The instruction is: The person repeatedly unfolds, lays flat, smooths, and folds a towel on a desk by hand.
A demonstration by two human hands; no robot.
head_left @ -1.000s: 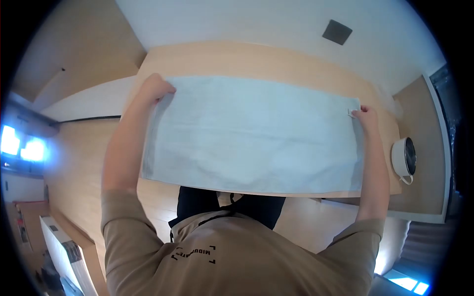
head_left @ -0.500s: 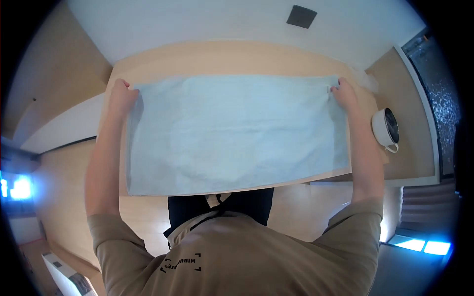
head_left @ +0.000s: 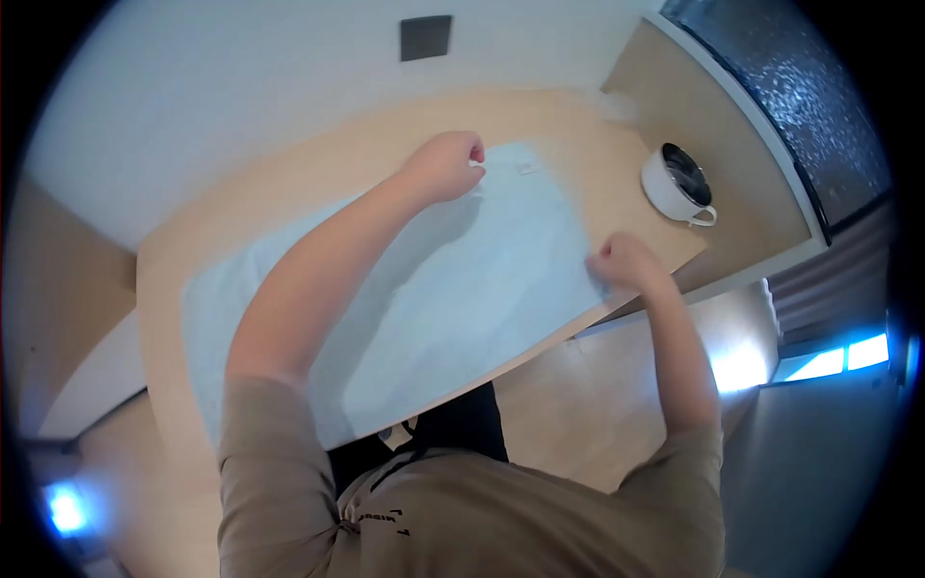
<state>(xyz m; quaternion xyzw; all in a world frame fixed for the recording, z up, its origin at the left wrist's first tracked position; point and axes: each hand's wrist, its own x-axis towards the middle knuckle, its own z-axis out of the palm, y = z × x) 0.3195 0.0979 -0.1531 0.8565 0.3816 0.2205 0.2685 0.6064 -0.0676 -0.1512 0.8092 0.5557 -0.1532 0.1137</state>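
Observation:
A light blue cloth (head_left: 462, 279) lies spread on the wooden table (head_left: 164, 270), a small white label near its far right corner. My left hand (head_left: 449, 166) is closed in a pinch over the cloth's far edge, left of the label, with a bit of cloth gathered at the fingertips. At the near right corner of the cloth, my right hand (head_left: 624, 262) has its fingers closed on the edge. The forearm on the left crosses above the cloth and hides part of it.
A white mug-like pot (head_left: 670, 188) with a handle and dark inside stands at the table's right end. Beyond it are a low partition (head_left: 723, 135) and a speckled dark surface (head_left: 800, 87). A grey square plate (head_left: 425, 38) is on the white wall.
My left hand has moved from the far left corner rightward along the far edge. My right hand has gone from the far right corner to the near right one. The view has turned right.

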